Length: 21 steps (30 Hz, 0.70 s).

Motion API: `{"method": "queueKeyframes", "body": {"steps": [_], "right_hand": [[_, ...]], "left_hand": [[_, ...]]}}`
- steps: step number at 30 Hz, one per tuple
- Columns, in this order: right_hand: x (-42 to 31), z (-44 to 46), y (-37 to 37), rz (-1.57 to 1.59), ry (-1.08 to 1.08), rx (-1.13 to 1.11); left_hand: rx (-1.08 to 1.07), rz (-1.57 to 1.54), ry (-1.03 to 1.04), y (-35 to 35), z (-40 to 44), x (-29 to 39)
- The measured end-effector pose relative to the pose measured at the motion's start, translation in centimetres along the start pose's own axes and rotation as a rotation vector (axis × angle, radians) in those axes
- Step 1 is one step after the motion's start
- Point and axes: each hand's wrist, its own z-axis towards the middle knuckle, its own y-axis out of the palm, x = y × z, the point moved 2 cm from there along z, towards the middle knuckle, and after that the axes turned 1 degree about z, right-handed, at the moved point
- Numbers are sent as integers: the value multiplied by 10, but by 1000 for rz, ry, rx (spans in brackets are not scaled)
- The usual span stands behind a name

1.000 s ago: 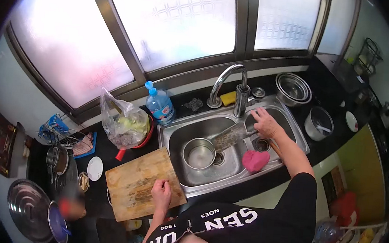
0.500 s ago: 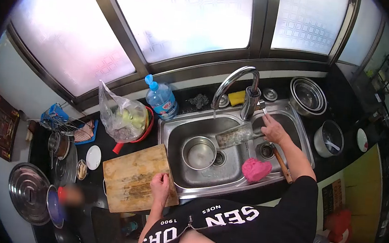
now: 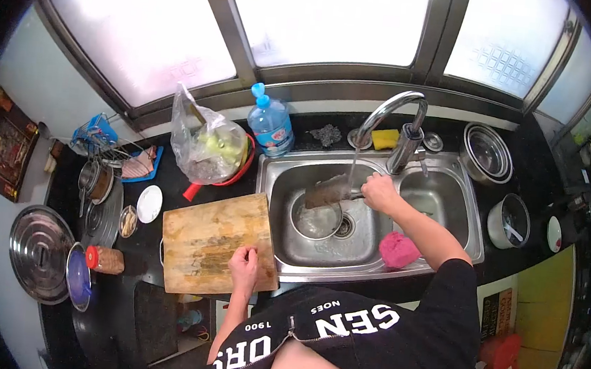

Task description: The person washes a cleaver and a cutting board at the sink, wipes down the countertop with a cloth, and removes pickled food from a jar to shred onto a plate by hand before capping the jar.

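Note:
My right hand (image 3: 381, 193) is closed around the handle of a cleaver (image 3: 328, 191) over the left sink basin. Its broad, wet-looking blade points left, partly above a round metal pot (image 3: 315, 221) in that basin. A stream of water falls from the curved faucet (image 3: 405, 146) by the blade. On the wooden cutting board (image 3: 211, 230), left of the sink, my left hand (image 3: 244, 268) rests as a fist, with nothing showing in it. A crumpled pink cloth (image 3: 399, 250) lies on the divider's front end, below my right forearm.
Behind the board are a red colander (image 3: 246, 170) with a plastic bag (image 3: 208, 142) and a blue-capped bottle (image 3: 271, 126). A yellow sponge (image 3: 385, 139) lies by the faucet. Metal bowls (image 3: 488, 153) and a pot (image 3: 508, 221) stand right. A red-lidded jar (image 3: 106, 260) is far left.
My right hand has moved from the faucet lever to the cleaver, whose blade has shifted left over the pot. The water stream is longer now. My left fist stays on the board.

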Motion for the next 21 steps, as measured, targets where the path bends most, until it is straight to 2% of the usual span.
{"method": "queueKeyframes", "body": {"steps": [2, 4, 8, 10, 11, 12, 14, 21], "right_hand": [[-5, -5, -9, 56, 26, 38], [-1, -15, -3, 259, 188, -151], [9, -35, -16, 444, 268, -188], [12, -46, -38, 1117, 709, -446], [14, -50, -29, 1262, 719, -376], [13, -49, -32, 1262, 720, -375], [11, -44, -39, 1522, 839, -400], [-11, 0, -50, 1767, 1024, -329]], "left_hand": [[6, 6, 19, -4, -2, -2], [-20, 3, -17, -7, -3, 0], [-36, 26, -44, -5, -4, 5], [-34, 24, 1, -3, -2, 3], [-37, 23, 3, -1, -2, 2], [-46, 15, 6, 0, -1, 2], [-48, 8, 8, 0, 0, 4], [-20, -25, -18, -4, -5, 4]]}}
